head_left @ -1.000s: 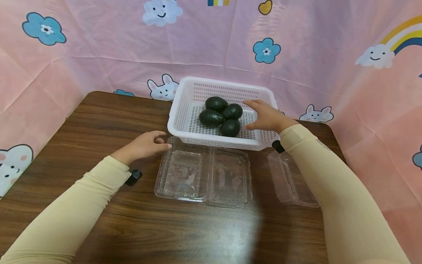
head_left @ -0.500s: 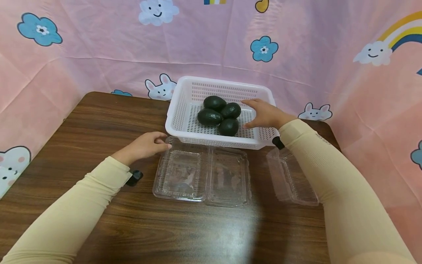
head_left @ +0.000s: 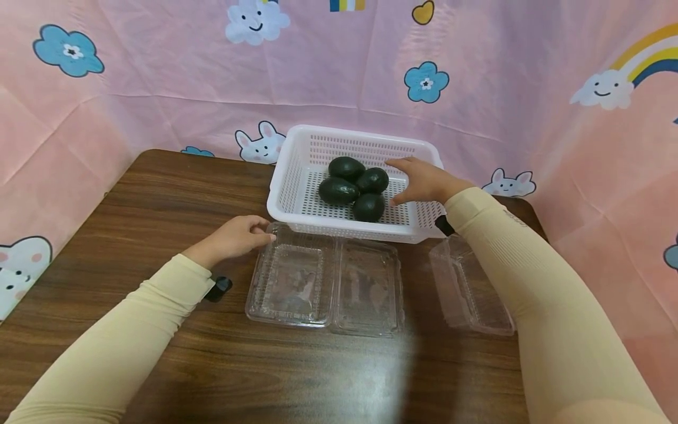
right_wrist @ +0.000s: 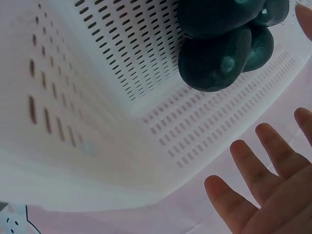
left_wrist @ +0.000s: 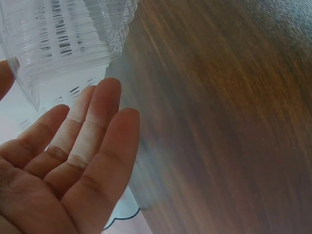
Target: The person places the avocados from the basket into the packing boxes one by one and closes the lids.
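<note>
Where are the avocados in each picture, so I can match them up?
Head view: the four avocados lie near the centre, inside the white slotted basket.
Left wrist view: not in this picture.
Right wrist view: upper right, partly cut off by the top edge.
Shared landmark: the white slotted basket, also glimpsed at the left wrist view's left.

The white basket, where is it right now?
In the head view, the white basket stands at the far side of the table, just beyond the wide-open clear container; the right hand is over its right side.
</note>
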`<state>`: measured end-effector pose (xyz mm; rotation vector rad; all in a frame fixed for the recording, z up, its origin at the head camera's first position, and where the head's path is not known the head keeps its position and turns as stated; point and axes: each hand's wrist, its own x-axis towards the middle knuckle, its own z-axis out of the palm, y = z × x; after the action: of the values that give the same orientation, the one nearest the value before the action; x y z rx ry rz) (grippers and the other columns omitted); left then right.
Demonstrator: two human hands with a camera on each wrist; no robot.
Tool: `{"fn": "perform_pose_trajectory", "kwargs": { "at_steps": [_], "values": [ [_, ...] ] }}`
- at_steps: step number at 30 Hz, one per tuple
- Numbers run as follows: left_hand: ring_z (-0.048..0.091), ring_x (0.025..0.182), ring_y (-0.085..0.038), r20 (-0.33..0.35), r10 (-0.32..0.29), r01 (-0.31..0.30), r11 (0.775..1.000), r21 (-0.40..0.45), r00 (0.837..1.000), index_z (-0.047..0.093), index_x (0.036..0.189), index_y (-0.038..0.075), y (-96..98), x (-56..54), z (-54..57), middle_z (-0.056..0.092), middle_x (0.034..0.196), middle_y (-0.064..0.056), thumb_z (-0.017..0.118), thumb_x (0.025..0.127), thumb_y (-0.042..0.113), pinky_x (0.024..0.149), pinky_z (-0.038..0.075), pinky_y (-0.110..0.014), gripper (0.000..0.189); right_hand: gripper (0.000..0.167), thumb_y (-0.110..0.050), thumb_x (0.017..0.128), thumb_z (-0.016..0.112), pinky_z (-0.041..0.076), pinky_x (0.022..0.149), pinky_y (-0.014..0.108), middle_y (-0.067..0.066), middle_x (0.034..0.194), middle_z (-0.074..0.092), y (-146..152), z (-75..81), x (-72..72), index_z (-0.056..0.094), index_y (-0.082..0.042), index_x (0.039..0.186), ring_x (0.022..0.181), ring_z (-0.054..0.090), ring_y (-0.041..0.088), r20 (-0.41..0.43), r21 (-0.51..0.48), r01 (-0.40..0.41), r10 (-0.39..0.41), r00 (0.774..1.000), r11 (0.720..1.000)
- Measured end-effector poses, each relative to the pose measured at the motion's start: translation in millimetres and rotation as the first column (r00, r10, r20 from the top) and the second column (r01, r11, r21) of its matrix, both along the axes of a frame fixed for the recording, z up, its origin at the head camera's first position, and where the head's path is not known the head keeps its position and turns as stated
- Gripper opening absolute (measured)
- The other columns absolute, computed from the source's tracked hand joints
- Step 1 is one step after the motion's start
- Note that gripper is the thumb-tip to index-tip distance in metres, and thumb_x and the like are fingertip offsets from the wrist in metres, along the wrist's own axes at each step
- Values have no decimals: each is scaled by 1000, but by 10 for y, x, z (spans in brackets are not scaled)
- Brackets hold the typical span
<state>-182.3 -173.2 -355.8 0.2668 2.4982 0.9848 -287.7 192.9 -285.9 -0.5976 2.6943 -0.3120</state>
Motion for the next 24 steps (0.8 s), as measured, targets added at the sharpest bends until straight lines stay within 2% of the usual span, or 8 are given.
{"fn": "perform_pose_trajectory", "kwargs": {
  "at_steps": [6,11,14,20,24],
  "values": [
    [60,91,-27,-1,5,-5,1000,26,1000,46,133,-10,5,5,-7,62,102,-17,54,98,28,69,48,-32,52,91,-25,80,79,24,114,53,16,156,28,-58,3,-42,26,-13,153,144,23,34,22,0,-23,23,1000,1000],
    [62,85,-22,44,30,-33,997,72,999,51,124,-7,-8,21,-29,65,92,-12,54,99,26,72,52,-35,42,90,-22,78,81,26,113,53,14,154,33,-106,-51,-76,30,-12,152,142,28,33,47,-8,-14,15,999,1000],
    [62,83,-19,75,48,-56,993,103,996,51,122,-5,-10,23,-44,66,93,-11,55,99,25,73,53,-37,38,89,-21,78,81,27,112,53,15,153,35,-118,-59,-88,31,-11,151,141,28,34,58,-10,-15,16,998,1000],
    [62,81,-17,95,66,-79,987,141,993,52,120,-3,-22,27,-54,66,98,-12,56,98,25,69,53,-35,36,87,-22,78,81,27,111,55,16,151,37,-110,-73,-107,33,-11,150,141,29,35,96,2,-3,3,995,1000],
    [62,80,-17,114,83,-101,982,162,990,51,122,-4,-35,39,-69,66,98,-13,57,98,25,69,54,-34,38,85,-23,79,80,29,111,54,18,150,37,-121,-90,-124,34,-11,150,140,30,36,114,21,-23,20,993,1000]
  ]
}}
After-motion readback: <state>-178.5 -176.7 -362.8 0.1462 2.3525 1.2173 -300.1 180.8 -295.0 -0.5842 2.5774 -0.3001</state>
